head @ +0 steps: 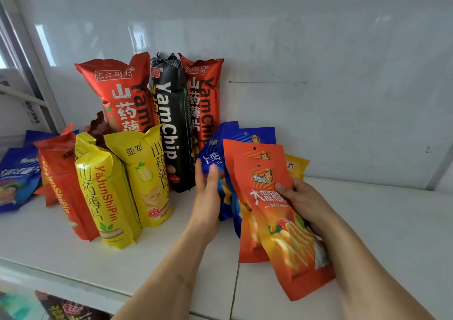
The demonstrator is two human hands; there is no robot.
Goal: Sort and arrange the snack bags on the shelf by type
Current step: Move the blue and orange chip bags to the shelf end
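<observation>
My right hand grips an orange wavy-chip bag, tilted, in front of a second orange bag. My left hand holds the left edge of a blue chip bag standing behind the orange ones. A yellow bag peeks out at the back right. Tall yam-chip bags lean on the wall: a red one, a black one, another red one. In front stand two yellow bags and a red one.
The bags stand on a white shelf with a glossy white back wall. Blue bags lie at the far left. A dark bag shows on the shelf below. A metal upright frames the left side.
</observation>
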